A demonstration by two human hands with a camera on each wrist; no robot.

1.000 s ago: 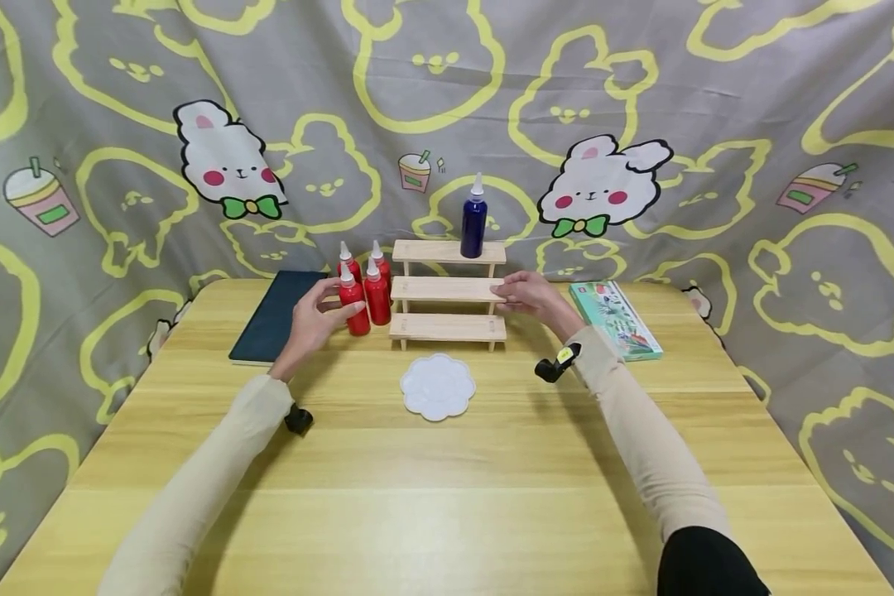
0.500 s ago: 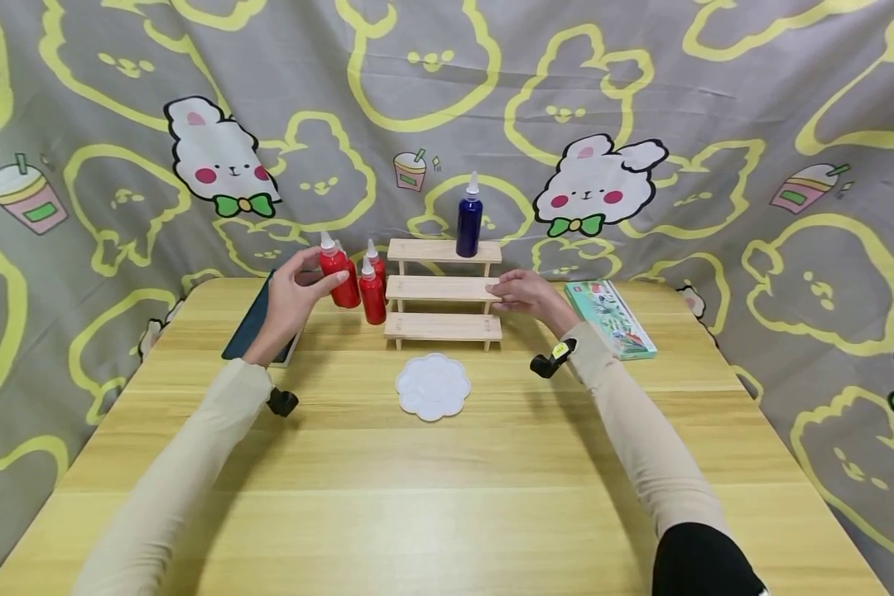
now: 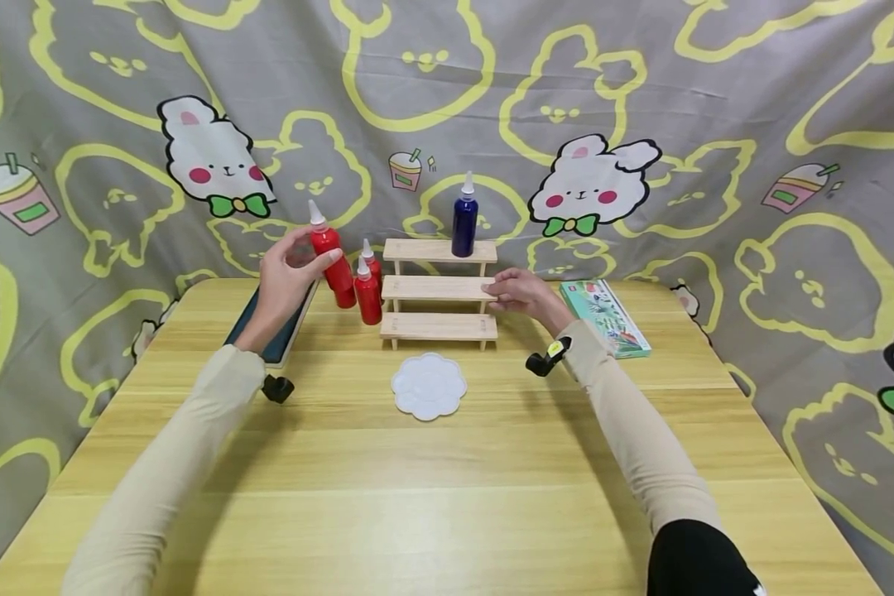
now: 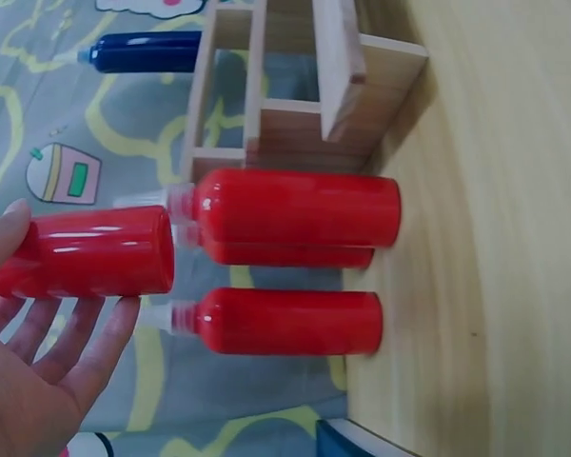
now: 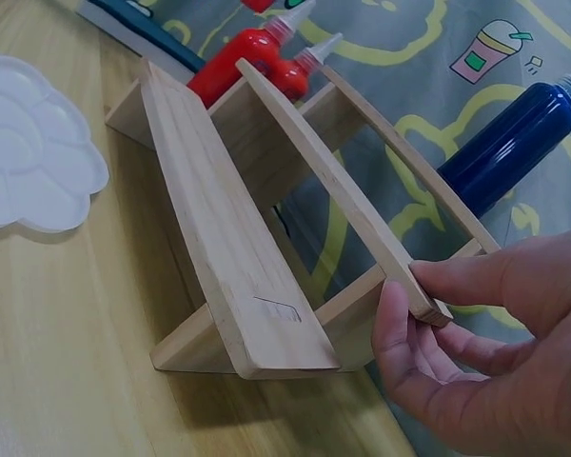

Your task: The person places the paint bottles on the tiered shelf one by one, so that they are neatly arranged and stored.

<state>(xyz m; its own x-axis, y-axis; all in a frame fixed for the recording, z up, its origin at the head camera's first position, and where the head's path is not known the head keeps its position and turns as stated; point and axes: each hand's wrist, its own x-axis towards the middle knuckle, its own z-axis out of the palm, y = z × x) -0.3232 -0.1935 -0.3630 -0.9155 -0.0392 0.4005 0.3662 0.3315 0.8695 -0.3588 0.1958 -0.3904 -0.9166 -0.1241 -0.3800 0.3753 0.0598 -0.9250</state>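
Note:
My left hand [image 3: 283,277] grips a red squeeze bottle [image 4: 95,252] with a white nozzle, raised off the table. Three more red bottles [image 4: 300,322] stand on the table beside the left end of a three-tier wooden shelf [image 3: 438,327]. At the shelf's right end, my right hand [image 5: 495,333] pinches the end of the middle board between thumb and fingers. A dark blue bottle [image 3: 464,226] with a white nozzle stands on the top tier, right of its middle.
In front of the shelf lies a white flower-shaped paint palette [image 3: 428,386]. A dark blue book-like slab [image 3: 286,331] is partly hidden behind the left hand. A green illustrated box [image 3: 605,317] lies at the right, and a patterned curtain [image 3: 268,83] hangs behind the table.
My left hand has lifted one red bottle from the front of the group, up and to the left. My right hand keeps its hold on the shelf.

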